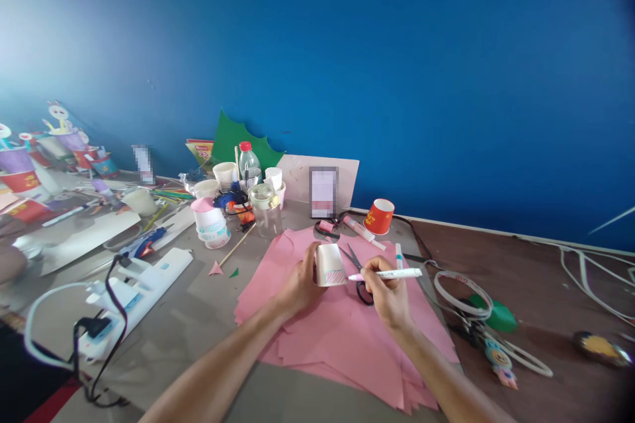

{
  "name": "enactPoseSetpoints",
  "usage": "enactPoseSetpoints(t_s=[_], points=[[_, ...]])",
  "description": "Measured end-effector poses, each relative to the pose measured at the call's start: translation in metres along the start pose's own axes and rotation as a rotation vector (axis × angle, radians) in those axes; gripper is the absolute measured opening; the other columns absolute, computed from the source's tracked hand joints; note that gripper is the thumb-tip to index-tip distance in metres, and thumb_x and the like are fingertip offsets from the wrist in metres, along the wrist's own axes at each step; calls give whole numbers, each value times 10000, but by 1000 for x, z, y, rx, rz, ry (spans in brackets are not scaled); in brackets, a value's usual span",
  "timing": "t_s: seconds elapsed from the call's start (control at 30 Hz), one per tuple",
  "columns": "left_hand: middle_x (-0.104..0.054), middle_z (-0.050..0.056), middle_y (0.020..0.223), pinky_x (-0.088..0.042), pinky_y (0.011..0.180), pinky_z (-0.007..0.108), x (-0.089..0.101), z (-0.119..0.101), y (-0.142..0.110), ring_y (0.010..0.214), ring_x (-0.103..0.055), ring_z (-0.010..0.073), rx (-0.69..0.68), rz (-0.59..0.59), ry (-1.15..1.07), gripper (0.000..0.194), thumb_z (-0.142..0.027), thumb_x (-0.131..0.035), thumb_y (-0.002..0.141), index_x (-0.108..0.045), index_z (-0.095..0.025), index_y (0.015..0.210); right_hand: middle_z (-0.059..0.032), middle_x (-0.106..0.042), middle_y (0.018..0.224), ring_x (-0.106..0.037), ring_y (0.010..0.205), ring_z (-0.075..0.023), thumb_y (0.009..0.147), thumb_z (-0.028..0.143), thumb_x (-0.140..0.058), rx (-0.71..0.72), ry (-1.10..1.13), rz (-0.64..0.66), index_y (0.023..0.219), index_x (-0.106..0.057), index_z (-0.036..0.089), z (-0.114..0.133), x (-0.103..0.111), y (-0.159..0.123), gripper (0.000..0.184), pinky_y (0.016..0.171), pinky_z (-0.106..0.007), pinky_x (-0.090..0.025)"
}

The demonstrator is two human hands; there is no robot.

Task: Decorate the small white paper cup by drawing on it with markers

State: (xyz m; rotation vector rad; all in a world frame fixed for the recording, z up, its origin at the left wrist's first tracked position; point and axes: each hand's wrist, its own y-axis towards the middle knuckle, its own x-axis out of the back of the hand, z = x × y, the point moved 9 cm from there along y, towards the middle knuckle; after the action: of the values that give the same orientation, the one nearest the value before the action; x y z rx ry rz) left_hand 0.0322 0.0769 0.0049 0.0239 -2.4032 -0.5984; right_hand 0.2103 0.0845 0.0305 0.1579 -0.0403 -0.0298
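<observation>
- Left hand (298,285): gripping the white cup (329,259), holding it above the pink paper (342,350).
- Right hand (389,294): pinching the marker (397,274), its pink tip pointing at the cup's hatched band.
- Scissors (366,294): lying on the paper, between the hands.
- Red cup (380,217): standing beyond the paper.
- Power strip (136,301): lying well left.

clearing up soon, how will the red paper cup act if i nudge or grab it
The red paper cup looks thin-walled, so it would probably feel light and dent if squeezed. Standing upright, it might tip if pushed near its rim.
</observation>
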Motion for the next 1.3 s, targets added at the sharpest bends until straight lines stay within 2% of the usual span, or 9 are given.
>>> enactPoseSetpoints(t_s=[0.2,0.37,0.47,0.6,0.8,1.1,1.3], points=[[-599,-17,777,-417,560,240,1,0,0,607,-553,124,10,3,9,649,-133,-548,770,-278,-159,1360,66,-380,443,-334,416,-95,706,327,-571,-13,15,54,552,-457,232,2,-5,-1,214,397,-221,-274],[-592,-34,739,-362,523,222,0,-1,1,579,-531,114,54,26,-46,644,-200,-606,780,-304,-164,1348,65,-402,447,-360,415,-99,717,354,-599,-29,74,-28,575,-480,231,-7,4,1,222,397,-226,-276],[-608,-27,750,-369,529,224,1,-1,1,580,-534,113,56,28,-53,651,-182,-595,784,-289,-163,1358,63,-423,468,-385,430,-103,732,369,-621,-7,103,-73,605,-501,226,-8,8,2,226,416,-228,-306],[-623,-7,796,-413,566,243,1,-3,1,611,-557,122,11,12,-18,657,-176,-593,792,-272,-163,1365,62,-444,478,-380,427,-99,745,387,-625,9,94,-23,639,-520,219,-5,1,-2,224,407,-221,-293],[-631,11,814,-416,557,248,0,2,1,618,-560,134,29,10,10,656,-243,-613,811,-272,-161,1365,53,-455,496,-385,445,-106,770,395,-605,58,31,27,650,-515,223,8,-6,-7,229,410,-221,-311],[-632,14,801,-405,547,243,0,2,0,602,-557,135,7,-2,15,644,-212,-594,803,-276,-149,1359,63,-425,501,-348,439,-97,772,377,-584,68,9,46,645,-505,222,6,-9,-5,215,417,-222,-272],[-636,15,828,-445,593,261,-1,2,0,648,-582,143,8,15,-26,680,-191,-572,793,-238,-169,1384,67,-391,478,-349,439,-99,744,343,-581,61,-23,42,585,-480,226,4,-3,0,222,427,-228,-276]])
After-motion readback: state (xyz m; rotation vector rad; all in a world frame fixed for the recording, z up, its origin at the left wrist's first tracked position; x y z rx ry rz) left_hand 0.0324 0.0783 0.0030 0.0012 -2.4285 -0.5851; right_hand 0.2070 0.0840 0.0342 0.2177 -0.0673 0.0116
